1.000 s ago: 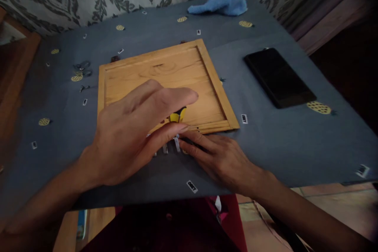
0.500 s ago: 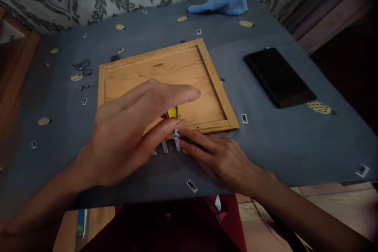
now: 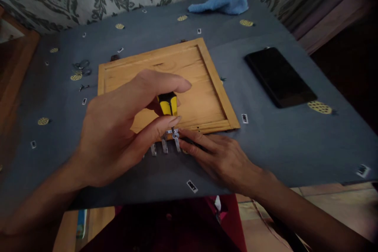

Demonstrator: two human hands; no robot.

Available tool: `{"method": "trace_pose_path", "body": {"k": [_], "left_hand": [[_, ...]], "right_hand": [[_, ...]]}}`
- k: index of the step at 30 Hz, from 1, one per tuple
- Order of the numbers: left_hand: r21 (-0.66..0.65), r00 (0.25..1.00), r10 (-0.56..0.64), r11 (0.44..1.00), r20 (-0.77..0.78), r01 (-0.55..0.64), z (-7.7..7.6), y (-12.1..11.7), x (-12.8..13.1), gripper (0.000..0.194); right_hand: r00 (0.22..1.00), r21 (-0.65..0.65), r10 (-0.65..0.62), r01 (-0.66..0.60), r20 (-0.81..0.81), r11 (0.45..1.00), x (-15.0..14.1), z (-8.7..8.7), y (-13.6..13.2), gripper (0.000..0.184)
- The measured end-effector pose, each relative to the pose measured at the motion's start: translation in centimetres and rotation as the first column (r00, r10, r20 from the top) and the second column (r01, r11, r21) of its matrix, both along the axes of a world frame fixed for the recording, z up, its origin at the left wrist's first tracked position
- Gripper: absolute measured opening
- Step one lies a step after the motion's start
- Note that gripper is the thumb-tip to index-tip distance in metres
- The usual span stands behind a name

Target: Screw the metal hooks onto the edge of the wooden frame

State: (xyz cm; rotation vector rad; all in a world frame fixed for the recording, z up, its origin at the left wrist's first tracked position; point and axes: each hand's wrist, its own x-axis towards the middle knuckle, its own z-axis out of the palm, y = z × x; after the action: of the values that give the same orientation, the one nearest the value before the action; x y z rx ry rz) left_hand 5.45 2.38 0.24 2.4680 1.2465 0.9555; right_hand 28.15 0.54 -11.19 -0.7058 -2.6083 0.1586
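Observation:
My left hand is closed around a screwdriver with a short yellow and black handle. Its thumb presses low on the handle, while the index finger stretches out above the top. The thin shaft points down at a metal hook rack along the near edge of a framed wooden panel. Several hooks of the rack stick out towards me. From the right, my right hand pinches the rack's end against the panel edge with its fingertips. The screw under the tip is too small to make out.
A black phone lies on the blue-grey tablecloth to the right. At the back is a blue cloth. Small wire-like metal pieces lie left of the panel. The table's front edge runs close to my body.
My left hand has shifted slightly left and turned about the handle, so more of the screwdriver and its shaft shows. My right hand has stayed in place at the rack.

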Motion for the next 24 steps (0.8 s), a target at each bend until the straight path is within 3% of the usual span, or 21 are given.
{"method": "trace_pose_path", "body": {"k": [4,10,16,21,24], "left_hand": [[-0.024,0.998,-0.061,0.998,0.031,0.062,-0.35,0.06,-0.01,0.035],[-0.035,0.998,-0.06,0.998,0.016,0.061,-0.51,0.09,0.08,0.031],[0.048,0.981,-0.05,0.997,-0.186,0.06,-0.3,0.22,0.43,0.026],[0.131,0.975,0.019,0.991,-0.22,0.01,-0.34,0.04,0.5,0.023],[0.076,0.98,-0.024,0.996,-0.195,0.04,-0.3,-0.05,0.22,0.032]], "right_hand": [[1.0,0.012,-0.009,0.009,-0.003,1.0,-0.06,0.06,0.03,0.036],[1.0,-0.002,-0.008,0.008,0.008,1.0,-0.09,0.09,0.06,0.038],[1.0,0.022,-0.014,0.014,-0.018,1.0,-0.13,-0.12,0.06,0.037],[0.999,0.03,-0.012,0.013,-0.03,0.999,-0.11,-0.13,0.07,0.036],[1.0,0.02,-0.007,0.008,-0.025,1.0,-0.09,-0.09,0.06,0.036]]}}
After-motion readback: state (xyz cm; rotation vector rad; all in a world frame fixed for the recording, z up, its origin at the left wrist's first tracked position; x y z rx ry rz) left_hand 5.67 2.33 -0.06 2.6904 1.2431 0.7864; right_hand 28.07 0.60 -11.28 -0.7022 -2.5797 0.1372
